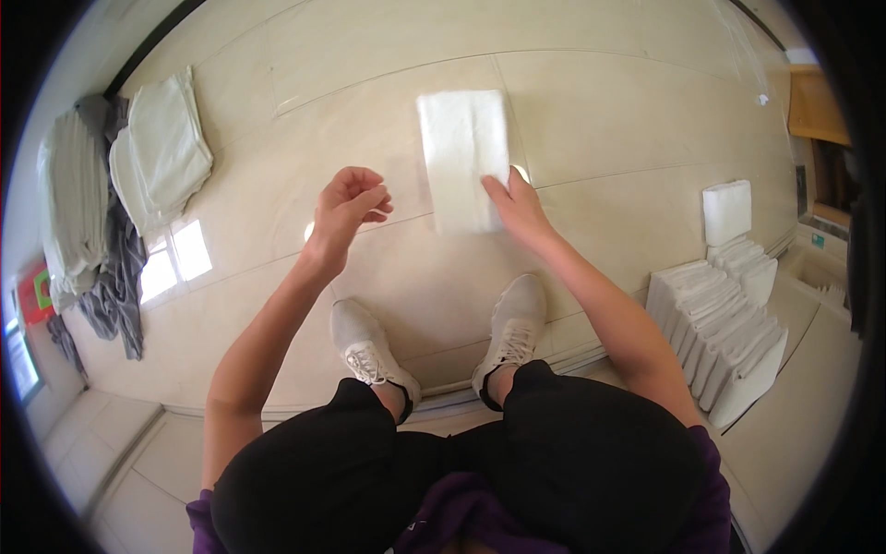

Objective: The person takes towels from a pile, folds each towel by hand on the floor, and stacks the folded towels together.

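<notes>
A folded white cloth, apparently a towel (465,156), is held by its right edge over the tiled floor in front of my shoes. My right hand (518,201) grips it, thumb on top and the other fingers hidden at the edge or beneath. To the left of the towel, my left hand (353,201) hovers with its fingers curled, touching no cloth. Whether those fingers fully close cannot be told.
White cloths (163,149) lie flat at the left, beside a taller white stack (75,208) on grey fabric (121,291). Folded white towels (720,332) stand in rows at the right, with one folded towel (727,211) behind them. A wooden piece of furniture (819,104) is at far right.
</notes>
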{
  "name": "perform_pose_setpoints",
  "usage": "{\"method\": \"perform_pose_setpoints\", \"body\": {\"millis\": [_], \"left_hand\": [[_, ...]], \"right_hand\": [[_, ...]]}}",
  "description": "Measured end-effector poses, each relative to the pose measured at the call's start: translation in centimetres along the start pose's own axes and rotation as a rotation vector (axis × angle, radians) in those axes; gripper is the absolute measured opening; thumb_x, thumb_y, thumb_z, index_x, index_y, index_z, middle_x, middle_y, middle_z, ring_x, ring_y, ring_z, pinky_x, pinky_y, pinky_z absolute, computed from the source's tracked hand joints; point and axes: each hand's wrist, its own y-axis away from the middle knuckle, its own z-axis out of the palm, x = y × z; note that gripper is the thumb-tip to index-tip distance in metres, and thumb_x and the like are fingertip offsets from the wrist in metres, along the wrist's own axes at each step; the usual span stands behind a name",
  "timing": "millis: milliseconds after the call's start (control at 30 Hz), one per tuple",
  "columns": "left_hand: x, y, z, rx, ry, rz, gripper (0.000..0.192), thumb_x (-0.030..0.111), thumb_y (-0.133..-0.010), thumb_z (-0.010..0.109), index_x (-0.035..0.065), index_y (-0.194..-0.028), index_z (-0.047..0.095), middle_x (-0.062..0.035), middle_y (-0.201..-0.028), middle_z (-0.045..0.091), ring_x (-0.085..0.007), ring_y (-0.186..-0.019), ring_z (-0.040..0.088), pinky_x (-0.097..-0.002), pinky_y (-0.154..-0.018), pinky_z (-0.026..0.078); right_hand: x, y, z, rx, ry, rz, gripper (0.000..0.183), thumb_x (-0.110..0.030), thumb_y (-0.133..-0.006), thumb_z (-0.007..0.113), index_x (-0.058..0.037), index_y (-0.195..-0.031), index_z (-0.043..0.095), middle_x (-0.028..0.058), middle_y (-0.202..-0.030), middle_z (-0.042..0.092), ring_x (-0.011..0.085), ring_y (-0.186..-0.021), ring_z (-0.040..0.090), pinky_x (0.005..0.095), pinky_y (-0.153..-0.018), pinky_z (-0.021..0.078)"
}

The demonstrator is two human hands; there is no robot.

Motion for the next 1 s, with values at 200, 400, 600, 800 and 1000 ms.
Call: {"method": "perform_pose_setpoints", "body": {"millis": [200, 400, 600, 800, 1000], "left_hand": [[-3.7, -3.3, 1.1, 0.204, -0.648, 0.508, 0.037, 0.029, -0.095, 0.071, 0.0034, -0.118, 0.058, -0.0128, -0.120, 0.060, -0.0254, -0.118, 0.053, -0.0386, -0.093, 0.048], [-2.8, -6.5, 1.8, 0.049, -0.922, 0.283, 0.049, 0.042, -0.092, 0.071, 0.0045, -0.120, 0.060, -0.0149, -0.123, 0.059, -0.0316, -0.120, 0.051, -0.0448, -0.105, 0.037], [-3.5, -7.8, 1.7, 0.054, -0.968, 0.282, 0.039, 0.038, -0.093, 0.071, 0.0053, -0.111, 0.059, -0.0123, -0.118, 0.058, -0.0321, -0.117, 0.050, -0.0451, -0.099, 0.037], [-4.1, -6.2, 3.2, 0.189, -0.957, 0.452, 0.035, 0.025, -0.097, 0.064, 0.0048, -0.123, 0.056, -0.0140, -0.125, 0.056, -0.0320, -0.118, 0.051, -0.0489, -0.103, 0.037], [-3.7, -4.1, 4.4, -0.065, -1.427, 0.996, 0.061, 0.026, -0.103, 0.056, 0.0008, -0.155, 0.036, -0.0168, -0.162, 0.035, -0.0316, -0.153, 0.027, -0.0523, -0.125, 0.017]], "right_hand": [[1.1, 1.7, -2.2, -0.245, 0.355, -0.160, 0.039, -0.039, -0.103, 0.057, -0.0036, -0.118, 0.056, 0.0209, -0.092, 0.072, 0.0398, -0.086, 0.070, 0.0479, -0.075, 0.0517], [0.1, 1.3, -1.9, -0.255, 0.378, -0.190, 0.039, -0.039, -0.104, 0.056, -0.0040, -0.122, 0.053, 0.0210, -0.091, 0.072, 0.0409, -0.087, 0.070, 0.0493, -0.076, 0.0518], [-1.7, 2.6, -1.2, -0.036, 0.543, -0.250, 0.045, -0.036, -0.099, 0.062, -0.0056, -0.131, 0.053, 0.0206, -0.122, 0.065, 0.0382, -0.114, 0.062, 0.0496, -0.092, 0.0482], [-1.8, 3.8, 1.0, -0.038, 0.806, -0.806, 0.071, -0.038, -0.095, 0.067, -0.0045, -0.152, 0.043, 0.0168, -0.161, 0.038, 0.0364, -0.151, 0.029, 0.0553, -0.123, 0.0233], [-0.9, 2.9, 1.1, -0.149, 0.826, -0.794, 0.077, -0.046, -0.096, 0.063, -0.0042, -0.156, 0.037, 0.0177, -0.163, 0.033, 0.0354, -0.154, 0.024, 0.0556, -0.125, 0.0172]]}}
